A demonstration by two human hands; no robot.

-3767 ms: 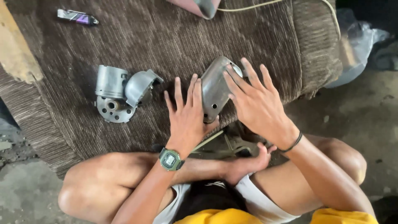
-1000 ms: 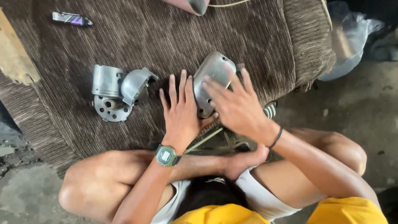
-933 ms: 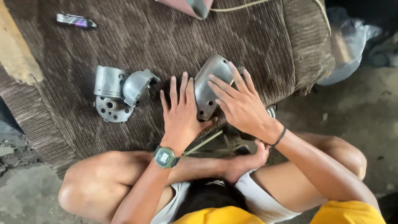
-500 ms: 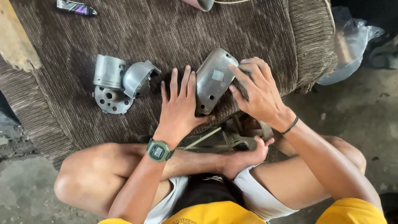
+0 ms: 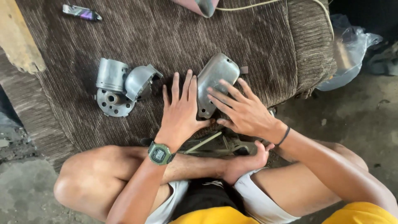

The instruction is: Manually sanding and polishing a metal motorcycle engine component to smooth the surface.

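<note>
Both hands have flattened: left hand (image 5: 181, 112) and right hand (image 5: 244, 111) lie spread, grip loose, against the grey metal cover (image 5: 215, 83) on the brown cushion (image 5: 265, 45). Cylindrical metal parts (image 5: 120, 85) sit well left; a purple-banded lighter (image 5: 81, 12) lies far beyond.

Left hand (image 5: 181, 114) bare, no glove. Left wrist wore square digital watch (image 5: 159, 154), olive-green case and strap, dark face. Right hand (image 5: 244, 112) bare too. Right wrist carried thin black band (image 5: 285, 135). No sleeves on forearms. Yellow shirt (image 5: 219, 215) showed at lower edge. Shorts (image 5: 253, 203) white-grey with black panel at middle. Legs bare, feet bare.
</note>
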